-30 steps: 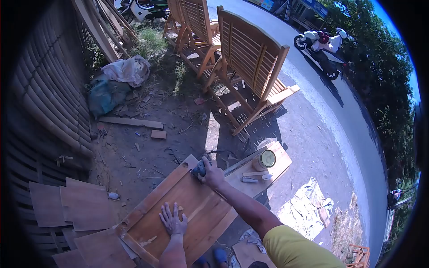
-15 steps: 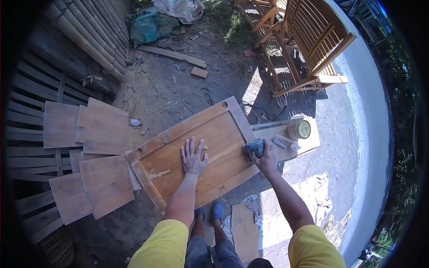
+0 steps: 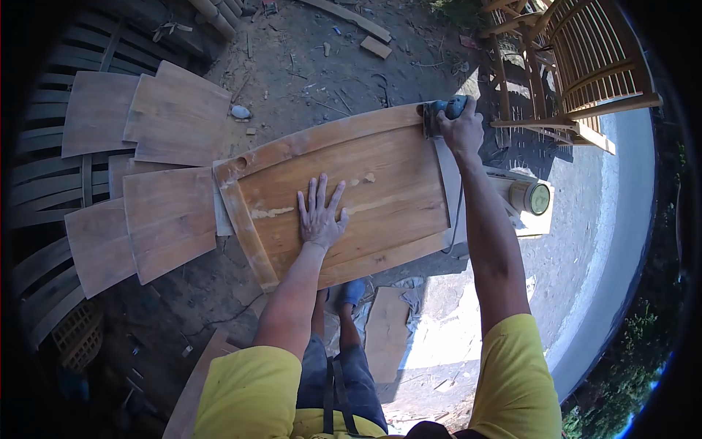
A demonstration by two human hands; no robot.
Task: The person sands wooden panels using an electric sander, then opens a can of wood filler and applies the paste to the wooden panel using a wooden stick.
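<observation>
In the head view, the right hand [image 3: 462,132] is wrapped around a blue power tool [image 3: 455,107], hiding much of its body; the tool sits on the far right corner of a wooden panel [image 3: 395,172]. The left hand [image 3: 322,221] lies flat on the panel, fingers spread, its grip holding nothing. What supports the panel is hidden beneath it. The right forearm covers part of a board [image 3: 540,224] beyond the panel's right end, and the slatted chair [image 3: 589,62] is cut off at the top.

A round can [image 3: 529,197] stands on that board; its pale greenish top is visible, but its contents cannot be made out. At lower left, an openwork basket [image 3: 78,333] sits in shadow, its inside too dark to read.

Half a second earlier the tool was lower on the panel's right end; now it is at the far corner. The left hand remains flat on the panel. The teal bag has left the view.
</observation>
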